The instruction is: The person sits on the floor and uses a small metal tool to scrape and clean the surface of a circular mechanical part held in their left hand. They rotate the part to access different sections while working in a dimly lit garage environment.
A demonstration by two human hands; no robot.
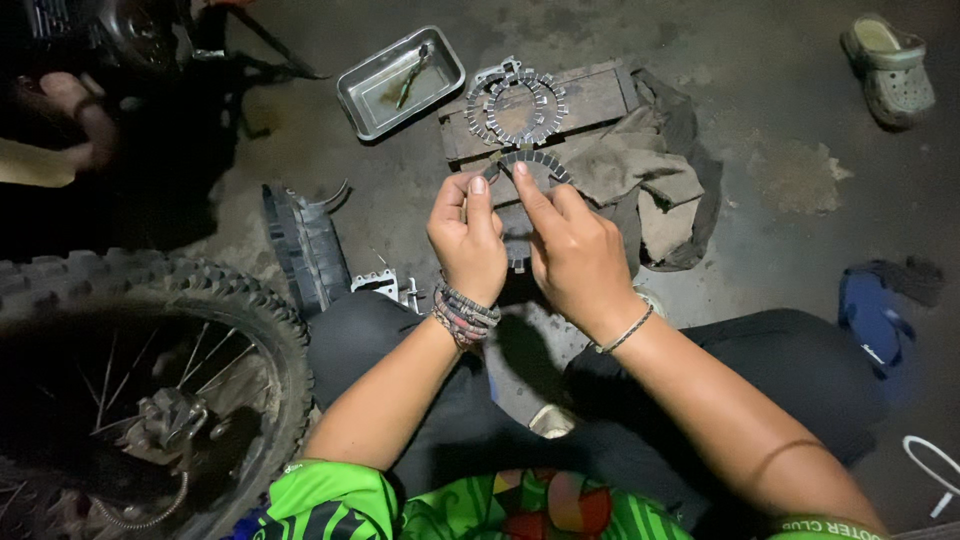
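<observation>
My left hand (466, 240) and my right hand (575, 250) together hold a toothed metal ring plate (540, 160) upright in front of me, fingertips pinching its lower rim. Most of the plate is hidden behind my hands. Just beyond it, two or more similar toothed ring plates (516, 106) lie flat on a wooden block (600, 95). Both wrists wear bracelets. I sit on the ground with my knees spread.
A metal tray (385, 90) with oily liquid and a small tool lies beyond the block. A dirty rag (650, 175) drapes by the block. A knobby motorcycle wheel (170, 370) is at my left, a loose tyre piece (305, 245) nearby, a sandal (890, 70) far right.
</observation>
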